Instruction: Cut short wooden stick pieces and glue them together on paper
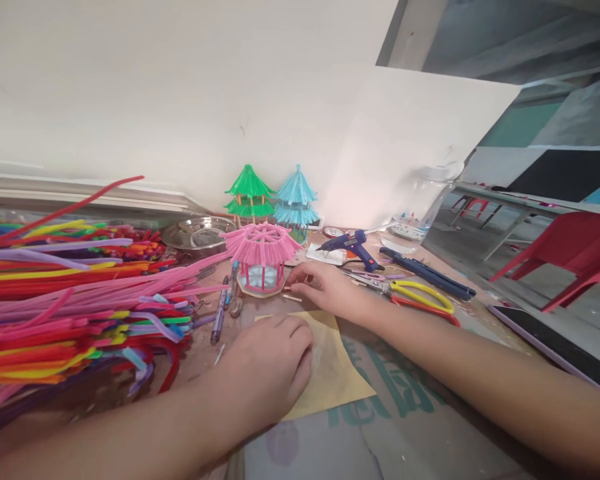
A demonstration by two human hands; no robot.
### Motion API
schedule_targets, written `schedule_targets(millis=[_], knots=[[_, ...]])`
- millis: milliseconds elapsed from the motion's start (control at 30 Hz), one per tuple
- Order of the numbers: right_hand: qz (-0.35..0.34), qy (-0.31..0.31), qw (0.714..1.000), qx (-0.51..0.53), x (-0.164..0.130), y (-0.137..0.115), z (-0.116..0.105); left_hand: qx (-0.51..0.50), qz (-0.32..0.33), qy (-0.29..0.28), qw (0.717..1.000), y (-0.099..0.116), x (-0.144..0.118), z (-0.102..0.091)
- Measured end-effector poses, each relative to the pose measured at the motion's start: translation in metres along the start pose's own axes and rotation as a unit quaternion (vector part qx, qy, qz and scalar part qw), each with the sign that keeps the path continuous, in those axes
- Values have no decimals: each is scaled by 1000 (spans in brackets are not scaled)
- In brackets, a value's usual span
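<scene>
Two hands | left (270, 363) flat on yellow paper (337, 377) | right (320, 283) pinching stick (293, 297) | metal dish (199, 233)

Both forearms are bare, with no sleeves in view. The left hand (267, 363) and right hand (323, 283) wear no gloves, rings or watch.

Soft, even indoor light fell on the desk (430, 427) with faint shadows and no glare, while the wide lens bent the edges and blurred the near forearms.
</scene>
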State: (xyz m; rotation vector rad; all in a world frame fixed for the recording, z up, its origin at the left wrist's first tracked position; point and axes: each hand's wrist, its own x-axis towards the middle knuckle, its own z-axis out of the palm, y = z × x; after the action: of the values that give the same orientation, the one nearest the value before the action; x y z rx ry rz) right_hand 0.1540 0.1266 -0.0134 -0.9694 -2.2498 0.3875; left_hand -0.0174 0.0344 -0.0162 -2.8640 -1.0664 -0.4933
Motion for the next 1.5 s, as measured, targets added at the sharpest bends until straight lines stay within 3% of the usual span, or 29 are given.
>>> schedule_targets(millis=[133,233,467,533,633,733,800,967,1133,1333,1433,1500], knots=[[-48,-6,995,-92,-6,-2,-9,9,3,6,1000,0,1,1],[-64,-45,986,-150,-7,-5,-9,11,6,9,1000,0,0,1],[-74,-117,971,-193,-4,-23,-2,27,11,22,999,0,-1,1],[-22,-94,983,-157,-6,-23,-6,21,13,25,999,-1,0,1],[62,-52,997,14,-14,-14,-16,4,14,18,1000,-2,1,1],[112,-66,971,202,-29,-6,-28,-15,8,-7,1000,-3,1,-1],[136,-78,954,254,-41,-5,-34,-23,8,-20,1000,-3,2,-2],[177,-100,928,311,-64,-14,-40,-35,14,-26,999,-3,3,-4],[182,-152,891,387,-66,-23,-43,-42,10,-29,999,-4,5,-3],[185,-126,860,458,-70,-17,-34,-33,20,-25,999,-6,5,-2],[178,-129,875,431,-71,-16,-32,-31,22,-23,999,-5,5,-3],[153,-123,916,350,-71,-19,-34,-30,19,-28,999,-4,5,-4]])
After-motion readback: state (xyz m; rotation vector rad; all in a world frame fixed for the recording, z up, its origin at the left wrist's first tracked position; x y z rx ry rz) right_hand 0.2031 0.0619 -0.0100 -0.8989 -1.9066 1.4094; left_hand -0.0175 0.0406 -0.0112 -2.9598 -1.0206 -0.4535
